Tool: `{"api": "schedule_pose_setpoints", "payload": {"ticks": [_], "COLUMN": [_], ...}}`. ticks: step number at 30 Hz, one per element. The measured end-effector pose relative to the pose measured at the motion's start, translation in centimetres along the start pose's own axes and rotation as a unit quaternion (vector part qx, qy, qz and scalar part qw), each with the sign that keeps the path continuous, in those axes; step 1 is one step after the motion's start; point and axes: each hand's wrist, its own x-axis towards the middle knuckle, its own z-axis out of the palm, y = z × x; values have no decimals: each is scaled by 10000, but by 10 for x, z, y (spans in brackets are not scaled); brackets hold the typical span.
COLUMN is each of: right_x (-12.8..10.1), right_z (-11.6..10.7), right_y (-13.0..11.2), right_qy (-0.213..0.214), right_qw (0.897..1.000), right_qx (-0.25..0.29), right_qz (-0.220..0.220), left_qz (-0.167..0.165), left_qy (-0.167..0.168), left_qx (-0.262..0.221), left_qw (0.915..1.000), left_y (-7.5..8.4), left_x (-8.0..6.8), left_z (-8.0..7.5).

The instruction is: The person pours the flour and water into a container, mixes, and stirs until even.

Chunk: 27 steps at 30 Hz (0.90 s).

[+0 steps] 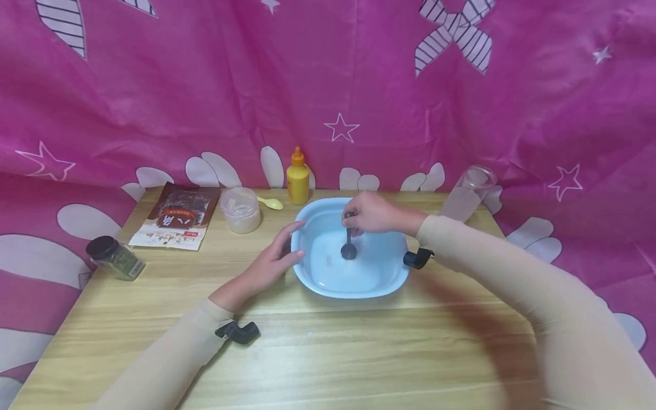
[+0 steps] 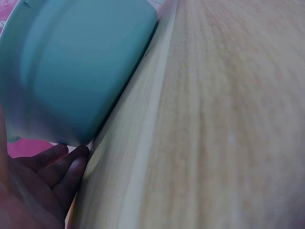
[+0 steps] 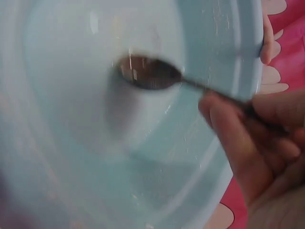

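A light blue plastic basin (image 1: 353, 290) stands on the wooden table, its inside looking wet and shiny. Over it, my right hand (image 1: 371, 213) pinches the handle of a dark metal spoon (image 1: 349, 250) between thumb and fingers. The bowl of the spoon (image 3: 148, 72) points down into the basin, above a soft shadow on its floor. My left hand (image 1: 269, 259) rests against the basin's left side, with thumb and forefinger at the rim. From the left wrist view, its other fingers (image 2: 71, 179) reach loosely along the basin's outer wall near the table.
Left of the basin are a clear tub of white stuff (image 1: 241, 210), a pale yellow spoon (image 1: 271, 203), a brown-and-white packet (image 1: 176, 216) and a black-lidded jar (image 1: 117, 258). Behind stands a yellow bottle (image 1: 298, 179). A clear cup (image 1: 467, 193) is at back right, before a pink curtain (image 1: 307, 74).
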Motion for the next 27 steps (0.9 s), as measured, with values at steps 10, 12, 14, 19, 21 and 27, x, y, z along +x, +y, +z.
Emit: {"api": "schedule_pose_setpoints", "payload": {"ticks": [10, 12, 14, 19, 21, 27], "right_x": [-1, -2, -3, -2, 0, 5], "right_z": [4, 4, 2, -3, -2, 4], "right_y": [0, 3, 5, 9, 10, 6], "right_qy": [-445, -781, -991, -508, -104, -71], "right_qw": [9970, 9938, 9917, 9980, 9994, 9951], "right_qx": [574, 741, 778, 381, 341, 980], "right_qz": [-249, -289, -238, -28, 12, -90], "left_qz": [-69, -81, -113, -147, -146, -94], "left_qy": [-33, -23, -26, -30, -9, -8], "left_qx": [-44, -33, -11, 45, 58, 40], "left_qw": [10000, 10000, 9999, 9999, 9999, 9999], "left_y": [-1, 0, 0, 0, 0, -1], "left_x": [1, 1, 1, 1, 1, 0], "left_z": [0, 0, -1, -1, -1, 0]}}
